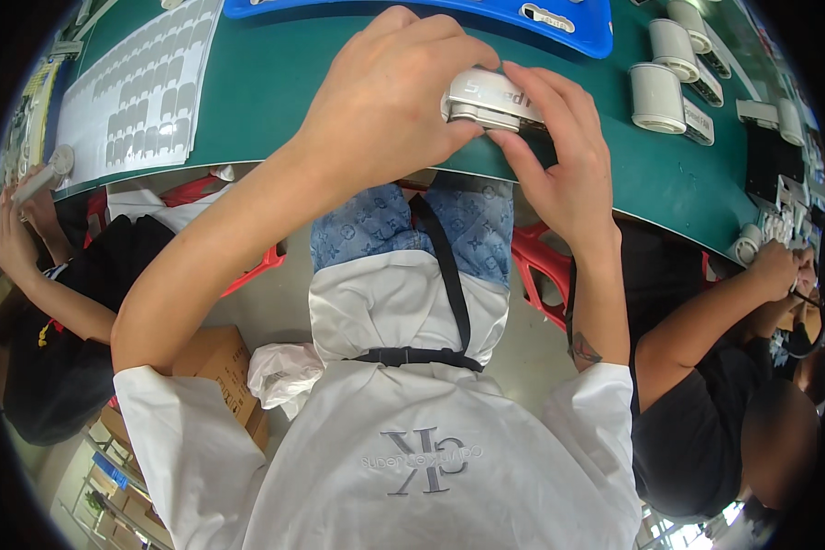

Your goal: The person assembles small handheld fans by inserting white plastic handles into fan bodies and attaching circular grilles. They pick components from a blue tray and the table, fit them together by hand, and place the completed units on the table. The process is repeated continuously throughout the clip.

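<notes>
Over the near edge of the green tabletop (257,101), both of my hands hold a white, rounded-end plastic device (486,89) with printing on its upper face. My left hand (399,87) wraps around its left end, the thumb underneath along the near side. At the other end, my right hand (564,137) pinches it between the thumb below and the fingers above. A narrow strip-like part shows along the device's near side. My palms hide both of its ends.
Beyond my hands lies a blue tray (486,13). Sheets of grey labels (147,101) are on the left. Several white cylindrical devices (656,96) stand at the right. Co-workers sit on both sides, one hand (14,225) holding a white device. Red stools (541,266) are below.
</notes>
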{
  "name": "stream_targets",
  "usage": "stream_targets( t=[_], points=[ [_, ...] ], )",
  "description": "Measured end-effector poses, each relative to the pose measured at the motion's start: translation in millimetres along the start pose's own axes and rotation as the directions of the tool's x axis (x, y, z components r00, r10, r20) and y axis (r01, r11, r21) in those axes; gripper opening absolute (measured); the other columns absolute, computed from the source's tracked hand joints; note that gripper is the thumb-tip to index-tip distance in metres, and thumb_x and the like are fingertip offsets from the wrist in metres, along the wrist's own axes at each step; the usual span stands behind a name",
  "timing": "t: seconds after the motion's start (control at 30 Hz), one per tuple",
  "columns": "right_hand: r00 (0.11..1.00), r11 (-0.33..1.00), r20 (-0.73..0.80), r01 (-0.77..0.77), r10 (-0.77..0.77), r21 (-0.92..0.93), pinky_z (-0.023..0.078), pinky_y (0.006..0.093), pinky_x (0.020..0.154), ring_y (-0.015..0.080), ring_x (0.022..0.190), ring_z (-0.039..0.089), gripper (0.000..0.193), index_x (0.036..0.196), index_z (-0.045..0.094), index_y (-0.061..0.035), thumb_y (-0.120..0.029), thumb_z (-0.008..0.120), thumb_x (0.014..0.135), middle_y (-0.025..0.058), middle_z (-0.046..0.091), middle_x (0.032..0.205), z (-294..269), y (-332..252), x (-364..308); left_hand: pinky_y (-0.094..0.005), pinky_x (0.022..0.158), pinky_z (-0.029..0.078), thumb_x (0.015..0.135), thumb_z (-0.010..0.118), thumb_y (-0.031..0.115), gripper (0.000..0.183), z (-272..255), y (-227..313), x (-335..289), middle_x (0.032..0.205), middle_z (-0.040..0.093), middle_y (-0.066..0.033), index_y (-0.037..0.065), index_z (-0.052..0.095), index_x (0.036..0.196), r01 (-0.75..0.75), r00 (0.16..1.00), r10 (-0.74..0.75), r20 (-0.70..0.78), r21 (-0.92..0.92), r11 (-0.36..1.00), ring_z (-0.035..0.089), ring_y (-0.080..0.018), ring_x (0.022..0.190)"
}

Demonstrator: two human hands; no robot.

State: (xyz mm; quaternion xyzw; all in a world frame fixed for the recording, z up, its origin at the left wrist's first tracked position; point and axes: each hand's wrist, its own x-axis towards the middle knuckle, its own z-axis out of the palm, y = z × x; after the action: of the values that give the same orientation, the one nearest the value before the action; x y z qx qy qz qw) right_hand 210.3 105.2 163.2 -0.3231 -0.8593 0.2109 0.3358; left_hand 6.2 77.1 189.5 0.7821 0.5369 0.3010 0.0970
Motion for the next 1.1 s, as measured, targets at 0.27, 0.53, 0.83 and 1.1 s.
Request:
stream_targets(
  t=[0.27,0.53,0.83,1.1],
  points=[
    [0.994,0.990,0.021,-0.106,0.104,0.095,0.049,0.0383,0.088,0.0322,0.104,0.058,0.052,0.125,0.064,-0.0065,-0.007,0.077,0.075,0.0132,0.063,0.116,-3.6,0.5,5.1,-0.0388,0.081,0.051,0.060,0.087,0.014,0.046,-8.5,-2.2,15.8,0.096,0.068,-0.0073,0.007,0.070,0.102,0.038,0.992,-0.036,0.118,-0.010,0.999,0.063,-0.0294,0.089],
    [0.989,0.986,-0.007,-0.146,0.147,0.076,0.049,0.0375,0.089,0.0300,0.104,0.059,0.048,0.122,0.066,-0.0074,-0.010,0.077,0.076,0.0131,0.065,0.114,-3.3,-1.8,2.9,-0.0385,0.081,0.052,0.060,0.086,0.018,0.042,-12.4,6.6,23.0,0.094,0.070,-0.0098,0.006,0.073,0.098,0.175,0.963,-0.169,0.209,-0.012,0.984,0.065,-0.0308,0.091],
    [0.918,0.794,0.146,-0.393,0.369,0.463,0.049,0.0305,0.091,0.0190,0.105,0.063,0.038,0.120,0.065,-0.0006,-0.007,0.072,0.084,0.0107,0.067,0.115,-34.8,-28.4,-7.1,-0.0318,0.086,0.050,0.067,0.085,0.022,0.057,-46.2,2.9,7.3,0.110,0.066,-0.0109,0.005,0.065,0.118,-0.022,0.999,0.036,0.034,-0.346,0.938,0.065,-0.0223,0.097],
    [0.840,0.345,0.410,-0.525,0.354,0.778,0.049,0.0293,0.093,0.0162,0.111,0.061,0.040,0.128,0.057,0.0037,-0.001,0.061,0.089,0.0103,0.063,0.123,-34.1,-61.3,-16.8,-0.0266,0.077,0.052,0.085,0.067,0.012,0.024,-55.9,30.4,-18.3,0.097,0.069,-0.0119,-0.005,0.067,0.101,0.063,0.966,-0.230,-0.120,-0.752,0.656,0.066,-0.0149,0.087]
  ],
)
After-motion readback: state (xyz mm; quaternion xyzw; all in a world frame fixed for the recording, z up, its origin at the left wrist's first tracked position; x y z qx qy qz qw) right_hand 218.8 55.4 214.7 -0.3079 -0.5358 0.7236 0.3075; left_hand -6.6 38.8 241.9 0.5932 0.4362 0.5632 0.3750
